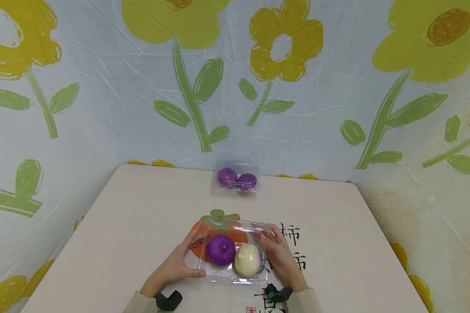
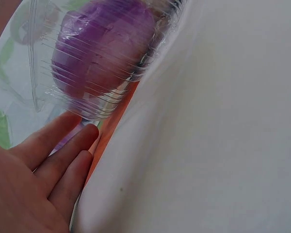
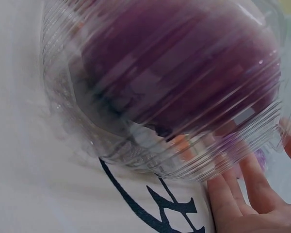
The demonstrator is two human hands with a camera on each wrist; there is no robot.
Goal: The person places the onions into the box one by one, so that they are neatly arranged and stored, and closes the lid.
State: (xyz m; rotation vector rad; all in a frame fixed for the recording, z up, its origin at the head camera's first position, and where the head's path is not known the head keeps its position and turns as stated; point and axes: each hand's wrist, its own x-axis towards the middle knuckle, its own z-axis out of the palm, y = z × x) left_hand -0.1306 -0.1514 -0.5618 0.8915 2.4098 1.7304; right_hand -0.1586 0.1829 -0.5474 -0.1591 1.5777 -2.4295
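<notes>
A clear plastic box point(image 1: 235, 278) sits between both hands, low over the front middle of the table. Inside it lie a glossy, round purple item point(image 1: 221, 250) with a nub on top and a pale cream one point(image 1: 247, 261), whose purple side point(image 3: 184, 68) shows in the right wrist view; their exact kind is unclear. My left hand point(image 1: 178, 261) spans the box's left end, thumb near the front corner. With thumb at the rim and fingers against the ribbed wall, my right hand point(image 1: 279, 252) holds the right end.
Another clear box point(image 1: 236, 190) with two purple round items stands at the table's back edge. An orange persimmon print point(image 1: 197, 250) and black characters mark the tabletop point(image 1: 337, 243). Flower-patterned cloth point(image 1: 317, 143) hangs behind and at the sides. Each wrist carries a black band.
</notes>
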